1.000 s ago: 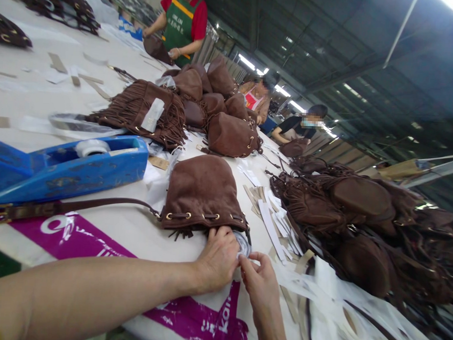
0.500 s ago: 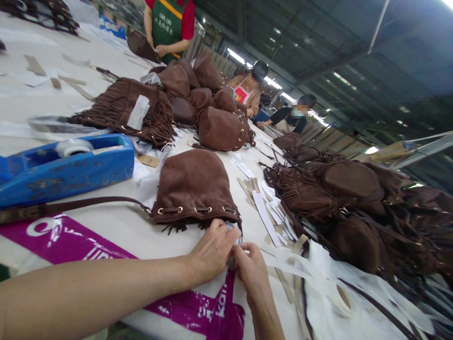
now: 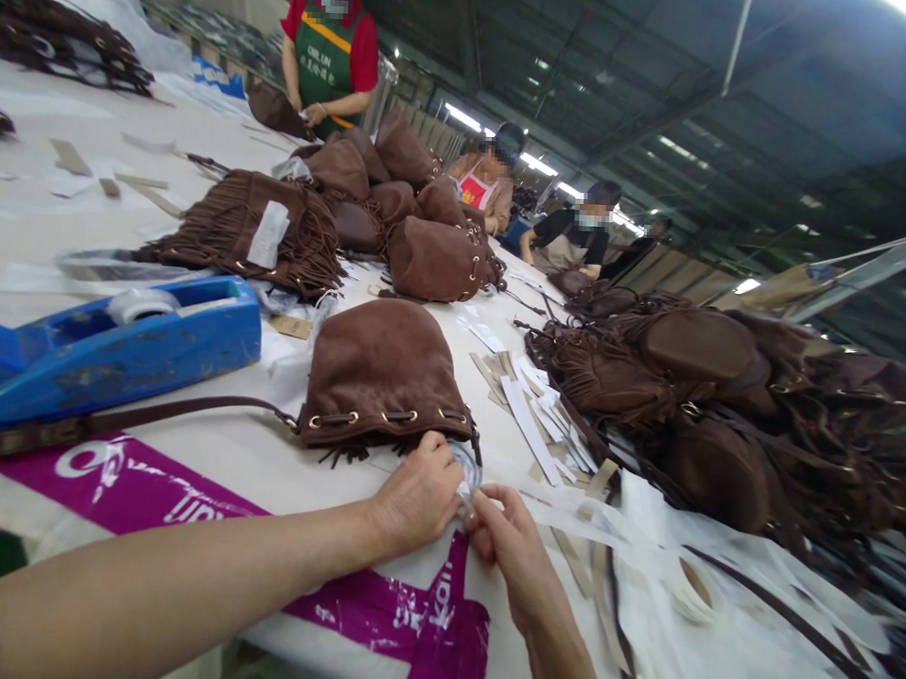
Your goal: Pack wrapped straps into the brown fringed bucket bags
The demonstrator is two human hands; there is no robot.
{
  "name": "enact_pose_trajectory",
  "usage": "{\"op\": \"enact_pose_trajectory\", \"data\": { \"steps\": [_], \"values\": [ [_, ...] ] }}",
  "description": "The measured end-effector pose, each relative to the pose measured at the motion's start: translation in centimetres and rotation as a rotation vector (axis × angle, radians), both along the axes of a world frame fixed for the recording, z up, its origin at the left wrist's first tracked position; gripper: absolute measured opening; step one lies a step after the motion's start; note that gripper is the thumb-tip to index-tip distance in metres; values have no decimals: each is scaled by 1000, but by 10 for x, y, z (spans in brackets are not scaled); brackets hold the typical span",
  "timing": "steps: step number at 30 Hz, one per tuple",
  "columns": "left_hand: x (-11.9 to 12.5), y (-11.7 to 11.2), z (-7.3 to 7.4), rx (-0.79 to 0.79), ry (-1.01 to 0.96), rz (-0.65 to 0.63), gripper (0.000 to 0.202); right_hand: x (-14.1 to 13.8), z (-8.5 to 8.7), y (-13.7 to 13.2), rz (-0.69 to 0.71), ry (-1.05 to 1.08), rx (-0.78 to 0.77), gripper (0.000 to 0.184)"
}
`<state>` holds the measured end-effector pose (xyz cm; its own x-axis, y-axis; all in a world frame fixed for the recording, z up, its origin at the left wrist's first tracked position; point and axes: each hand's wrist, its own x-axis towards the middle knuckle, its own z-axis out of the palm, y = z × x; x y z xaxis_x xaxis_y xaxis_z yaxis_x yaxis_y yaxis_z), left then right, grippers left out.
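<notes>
A brown suede drawstring bag (image 3: pixel 384 372) with gold eyelets lies on the table in front of me, its eyelet edge toward me and a little fringe showing beneath. Beside its right front corner, my left hand (image 3: pixel 425 493) is closed on a crumpled piece of clear plastic (image 3: pixel 466 470), which looks rounded and see-through. From the right, my right hand (image 3: pixel 503 530) pinches the same plastic with thumb and finger. What lies inside the plastic I cannot make out. From the bag's left corner a brown strap (image 3: pixel 195 402) runs left across the table.
A blue tape dispenser (image 3: pixel 175 332) stands at the left. Purple printed tape (image 3: pixel 138 486) is stuck to the table edge. Brown bags (image 3: pixel 433 259) are heaped behind, and more bags (image 3: pixel 699 360) at right, near paper strips (image 3: pixel 531 428). Co-workers (image 3: pixel 330 64) stand across the table.
My hands have drawn slightly apart, so more of the clear plastic shows between them. The view has shifted a little; the bag lies as before.
</notes>
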<state>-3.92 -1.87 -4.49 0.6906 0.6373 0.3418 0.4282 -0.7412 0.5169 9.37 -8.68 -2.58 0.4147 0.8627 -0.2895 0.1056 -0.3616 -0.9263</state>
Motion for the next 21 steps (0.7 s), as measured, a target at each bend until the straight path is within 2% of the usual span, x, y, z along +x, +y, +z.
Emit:
{"op": "enact_pose_trajectory", "data": {
  "steps": [3,8,14,18,21],
  "values": [
    [-5,3,2,34,19,-65,11,2,3,-11,16,112,5,39],
    [-15,10,3,62,13,-175,3,-5,4,-20,-51,143,-10,36],
    [-14,11,9,49,-13,-170,9,-10,6,-21,-99,156,-22,42],
    [-12,10,21,-63,-83,-122,8,-6,2,-18,-128,103,87,43],
    [-14,12,29,-251,-154,-92,6,-6,3,-14,-112,97,144,44]
  ]
}}
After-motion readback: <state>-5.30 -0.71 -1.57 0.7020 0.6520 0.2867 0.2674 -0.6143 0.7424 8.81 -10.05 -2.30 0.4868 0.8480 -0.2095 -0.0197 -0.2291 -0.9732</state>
